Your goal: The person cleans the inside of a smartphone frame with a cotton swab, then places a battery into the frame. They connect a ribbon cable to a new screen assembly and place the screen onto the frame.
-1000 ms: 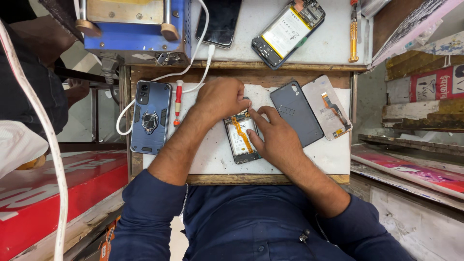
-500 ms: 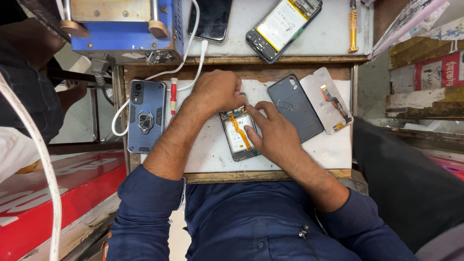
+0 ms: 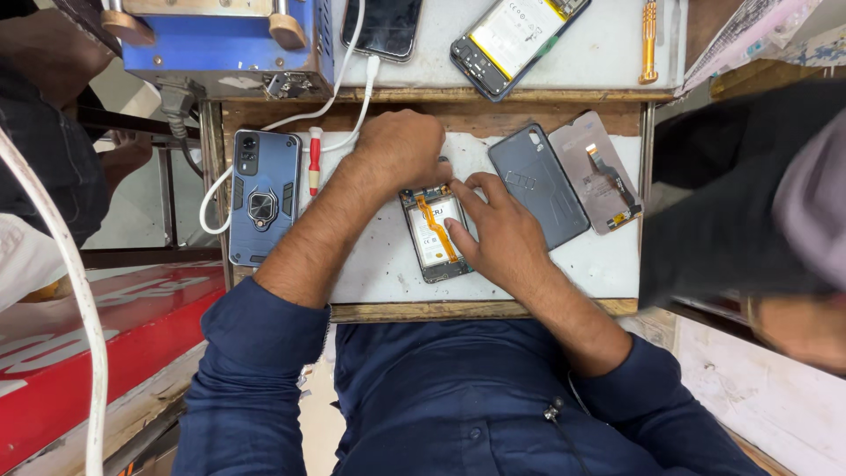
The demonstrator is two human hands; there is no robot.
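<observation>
While our left hand (image 3: 401,150) pins its top, our right hand (image 3: 498,234) presses flat beside the opened black phone with orange ribbon cable (image 3: 434,234), lengthwise toward us.

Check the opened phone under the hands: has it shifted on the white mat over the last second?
No. The opened phone sits at the same spot on the white mat, same gap to the dark back cover beside it. Only the camera framing drifted.

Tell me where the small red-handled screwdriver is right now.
In the head view, the small red-handled screwdriver lies on the white mat, between the blue ring-case phone and the left hand, beside the white cable.
</observation>
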